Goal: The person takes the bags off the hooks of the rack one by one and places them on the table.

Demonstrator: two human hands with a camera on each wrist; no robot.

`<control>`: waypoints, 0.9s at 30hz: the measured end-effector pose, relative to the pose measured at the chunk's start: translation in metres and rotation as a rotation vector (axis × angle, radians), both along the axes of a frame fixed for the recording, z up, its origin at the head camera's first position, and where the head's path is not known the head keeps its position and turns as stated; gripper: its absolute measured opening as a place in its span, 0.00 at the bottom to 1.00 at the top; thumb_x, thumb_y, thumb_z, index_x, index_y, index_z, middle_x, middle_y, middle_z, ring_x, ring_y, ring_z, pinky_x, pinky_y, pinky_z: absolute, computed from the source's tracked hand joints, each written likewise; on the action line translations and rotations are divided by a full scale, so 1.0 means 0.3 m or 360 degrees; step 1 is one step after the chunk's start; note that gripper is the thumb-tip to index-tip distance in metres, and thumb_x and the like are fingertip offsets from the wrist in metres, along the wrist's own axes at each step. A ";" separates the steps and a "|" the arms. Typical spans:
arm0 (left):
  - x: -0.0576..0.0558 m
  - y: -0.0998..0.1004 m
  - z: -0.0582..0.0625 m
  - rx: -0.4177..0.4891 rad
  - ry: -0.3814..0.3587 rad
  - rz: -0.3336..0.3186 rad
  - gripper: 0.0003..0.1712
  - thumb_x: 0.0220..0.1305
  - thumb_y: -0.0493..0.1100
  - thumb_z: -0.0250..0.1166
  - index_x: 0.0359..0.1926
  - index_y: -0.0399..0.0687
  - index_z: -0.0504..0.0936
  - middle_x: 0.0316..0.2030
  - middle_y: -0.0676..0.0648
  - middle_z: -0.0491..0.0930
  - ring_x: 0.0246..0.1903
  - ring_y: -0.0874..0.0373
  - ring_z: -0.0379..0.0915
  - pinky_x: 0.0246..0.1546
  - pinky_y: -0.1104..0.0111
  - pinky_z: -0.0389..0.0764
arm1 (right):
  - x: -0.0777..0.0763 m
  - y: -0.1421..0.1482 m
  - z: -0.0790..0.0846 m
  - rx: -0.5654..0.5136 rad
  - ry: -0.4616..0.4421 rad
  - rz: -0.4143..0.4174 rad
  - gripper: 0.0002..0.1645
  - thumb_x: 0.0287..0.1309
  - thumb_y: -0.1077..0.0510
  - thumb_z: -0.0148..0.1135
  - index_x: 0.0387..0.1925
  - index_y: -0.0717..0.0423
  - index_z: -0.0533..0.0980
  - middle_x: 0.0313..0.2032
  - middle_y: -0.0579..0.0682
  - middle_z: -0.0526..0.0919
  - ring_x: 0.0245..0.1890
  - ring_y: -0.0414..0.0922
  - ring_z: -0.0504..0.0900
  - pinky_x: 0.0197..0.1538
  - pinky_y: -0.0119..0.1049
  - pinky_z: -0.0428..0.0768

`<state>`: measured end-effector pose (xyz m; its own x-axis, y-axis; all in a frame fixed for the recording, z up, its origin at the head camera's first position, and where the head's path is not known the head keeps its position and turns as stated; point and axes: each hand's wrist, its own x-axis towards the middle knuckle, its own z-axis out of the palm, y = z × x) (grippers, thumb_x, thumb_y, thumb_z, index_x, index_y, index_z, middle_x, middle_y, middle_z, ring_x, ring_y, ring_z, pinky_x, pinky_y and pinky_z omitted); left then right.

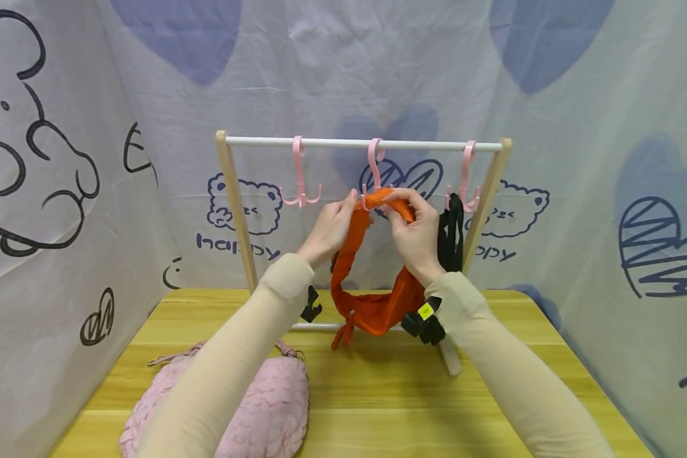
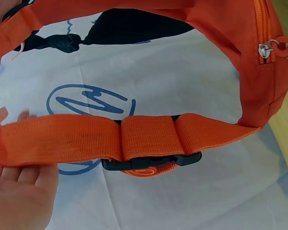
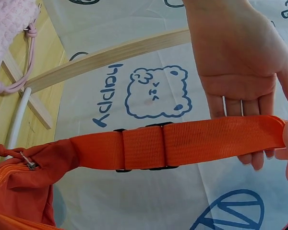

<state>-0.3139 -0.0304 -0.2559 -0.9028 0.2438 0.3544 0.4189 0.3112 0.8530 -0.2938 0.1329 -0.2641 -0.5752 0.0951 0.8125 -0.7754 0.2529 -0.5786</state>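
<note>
An orange waist bag hangs by its strap from the middle pink hook, a prong showing in front of the strap. My left hand is at the strap's left side, just below the hook. Its straight fingers lie behind the orange strap, with the thumb held away. To the right of the hook, my right hand pinches the strap's top between thumb and fingers. A black buckle sits on the strap in the left wrist view. The bag's zipper pull dangles at its side.
A white-barred wooden rack stands on the wooden table. Its left hook carries nothing. A black strapped item hangs from the right hook. A pink quilted bag lies at front left, partly behind my left forearm.
</note>
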 end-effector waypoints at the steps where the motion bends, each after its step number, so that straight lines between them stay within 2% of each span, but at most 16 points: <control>1: -0.002 0.000 0.001 0.0042 -0.0037 -0.0044 0.38 0.80 0.64 0.35 0.60 0.42 0.80 0.49 0.38 0.86 0.56 0.45 0.79 0.68 0.54 0.72 | -0.005 0.003 -0.003 0.0003 0.0001 0.0003 0.06 0.62 0.70 0.64 0.42 0.68 0.80 0.49 0.65 0.85 0.50 0.57 0.84 0.51 0.21 0.79; 5: -0.006 0.000 0.003 0.0158 -0.0193 -0.0167 0.38 0.80 0.63 0.36 0.55 0.38 0.82 0.44 0.35 0.87 0.46 0.45 0.85 0.59 0.56 0.80 | -0.008 0.009 -0.010 0.0011 -0.0004 0.0016 0.07 0.64 0.68 0.64 0.43 0.67 0.80 0.50 0.63 0.85 0.51 0.55 0.84 0.52 0.22 0.80; 8: -0.007 -0.002 -0.001 0.0179 -0.0282 -0.0213 0.40 0.80 0.64 0.36 0.52 0.37 0.83 0.42 0.37 0.87 0.41 0.50 0.86 0.57 0.59 0.82 | -0.005 0.009 -0.012 0.0014 -0.0012 0.0011 0.07 0.64 0.68 0.64 0.43 0.67 0.80 0.50 0.63 0.85 0.49 0.54 0.84 0.51 0.22 0.80; 13: -0.006 -0.008 0.000 0.0195 -0.0349 -0.0285 0.40 0.78 0.67 0.36 0.54 0.40 0.81 0.38 0.43 0.86 0.37 0.55 0.84 0.52 0.60 0.83 | -0.006 0.010 -0.014 0.0001 0.0001 0.0011 0.06 0.64 0.69 0.63 0.43 0.66 0.80 0.49 0.62 0.85 0.48 0.53 0.84 0.51 0.23 0.81; 16: -0.005 -0.008 0.004 0.0162 -0.0349 -0.0279 0.40 0.77 0.69 0.36 0.52 0.41 0.80 0.35 0.46 0.83 0.35 0.54 0.81 0.47 0.62 0.84 | -0.007 0.010 -0.015 -0.0001 0.0004 0.0004 0.06 0.64 0.69 0.63 0.42 0.66 0.80 0.49 0.61 0.85 0.49 0.53 0.85 0.52 0.23 0.81; 20: -0.001 -0.005 0.011 0.0109 -0.0357 -0.0230 0.42 0.76 0.71 0.37 0.43 0.41 0.81 0.28 0.48 0.80 0.32 0.53 0.78 0.41 0.67 0.82 | -0.005 0.009 -0.018 0.0002 -0.0002 -0.0007 0.06 0.63 0.69 0.64 0.42 0.66 0.80 0.49 0.61 0.85 0.50 0.53 0.85 0.54 0.23 0.80; 23: 0.002 -0.002 0.019 0.0128 -0.0396 -0.0206 0.41 0.75 0.71 0.39 0.38 0.40 0.81 0.23 0.50 0.76 0.28 0.56 0.75 0.37 0.69 0.80 | -0.003 0.007 -0.017 0.0000 0.0009 0.0003 0.06 0.63 0.70 0.63 0.42 0.66 0.80 0.50 0.62 0.85 0.52 0.53 0.85 0.55 0.24 0.81; 27: 0.002 -0.005 0.029 0.0147 -0.0423 -0.0207 0.40 0.76 0.70 0.40 0.39 0.38 0.80 0.21 0.50 0.73 0.25 0.57 0.72 0.35 0.69 0.78 | -0.001 0.005 -0.015 -0.0013 0.0023 0.0016 0.06 0.63 0.71 0.63 0.41 0.67 0.79 0.49 0.62 0.85 0.51 0.53 0.86 0.54 0.25 0.81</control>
